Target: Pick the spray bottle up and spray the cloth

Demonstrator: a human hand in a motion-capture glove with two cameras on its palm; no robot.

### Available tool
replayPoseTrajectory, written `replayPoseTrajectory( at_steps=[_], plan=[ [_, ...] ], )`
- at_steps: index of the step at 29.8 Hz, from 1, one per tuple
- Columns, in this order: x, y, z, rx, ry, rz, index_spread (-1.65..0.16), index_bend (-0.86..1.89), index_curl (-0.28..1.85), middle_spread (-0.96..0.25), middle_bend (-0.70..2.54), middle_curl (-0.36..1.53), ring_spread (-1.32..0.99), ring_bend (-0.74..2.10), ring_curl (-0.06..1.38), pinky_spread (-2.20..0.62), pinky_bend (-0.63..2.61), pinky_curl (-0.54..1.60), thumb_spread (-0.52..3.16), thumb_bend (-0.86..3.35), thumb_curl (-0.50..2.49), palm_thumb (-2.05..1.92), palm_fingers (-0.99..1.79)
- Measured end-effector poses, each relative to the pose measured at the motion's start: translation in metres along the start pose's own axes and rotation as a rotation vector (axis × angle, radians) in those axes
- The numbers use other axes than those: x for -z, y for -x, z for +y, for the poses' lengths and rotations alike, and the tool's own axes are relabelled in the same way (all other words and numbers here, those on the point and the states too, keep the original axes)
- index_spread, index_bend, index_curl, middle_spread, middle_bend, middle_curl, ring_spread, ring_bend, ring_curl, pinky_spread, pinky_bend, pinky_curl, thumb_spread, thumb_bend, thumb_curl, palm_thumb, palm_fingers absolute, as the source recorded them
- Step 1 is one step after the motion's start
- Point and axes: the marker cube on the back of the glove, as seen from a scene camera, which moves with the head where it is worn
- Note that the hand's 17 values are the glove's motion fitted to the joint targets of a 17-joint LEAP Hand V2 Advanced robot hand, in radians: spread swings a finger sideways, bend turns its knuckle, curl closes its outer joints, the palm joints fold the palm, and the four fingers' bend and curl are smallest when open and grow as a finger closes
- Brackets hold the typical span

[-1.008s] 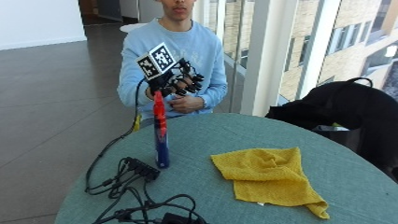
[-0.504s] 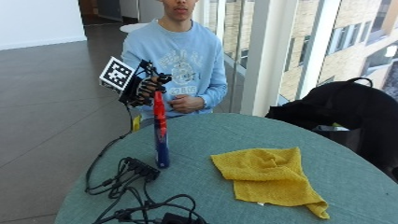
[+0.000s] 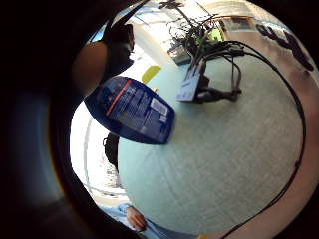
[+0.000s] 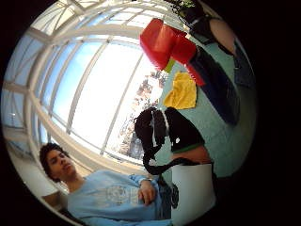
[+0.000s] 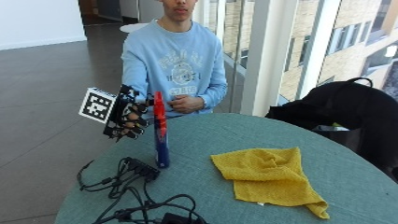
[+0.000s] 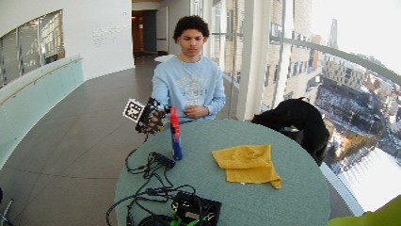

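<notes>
Fingers (image 5: 133, 122) of our gloved right hand (image 5: 126, 119) are loosely curled and hold nothing, just beside the spray bottle's red head. We see the spray bottle (image 5: 161, 133) standing upright on the desk (image 5: 205, 140), apart from the yellow cloth (image 5: 267, 178) lying crumpled nearby.

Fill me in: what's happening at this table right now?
A person seated at a round table has the gloved right hand raised beside the top of a spray bottle, not gripping it. The bottle stands upright on the table, with its red head at hand height. A yellow cloth lies crumpled on the table, apart from the bottle. The bare hand rests against the person's front. Cables lie near the bottle's base.
</notes>
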Motion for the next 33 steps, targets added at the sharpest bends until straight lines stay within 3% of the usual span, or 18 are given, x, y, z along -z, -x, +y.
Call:
replayPoseTrajectory(
  at_steps=[18,33],
  plan=[
    [-0.047,-0.016,-0.031,-0.117,0.105,-0.145,-0.4,0.07,0.21,-0.09,0.28,0.4,-0.02,0.33,0.34,0.19,0.27,0.37,1.07,-0.03,0.36,0.66,0.58],
    [-0.063,-0.017,-0.038,-0.093,0.089,-0.223,-0.39,0.06,0.16,-0.09,0.38,0.42,-0.02,0.37,0.34,0.2,0.31,0.37,1.02,-0.03,0.34,0.65,0.62]
  ],
)
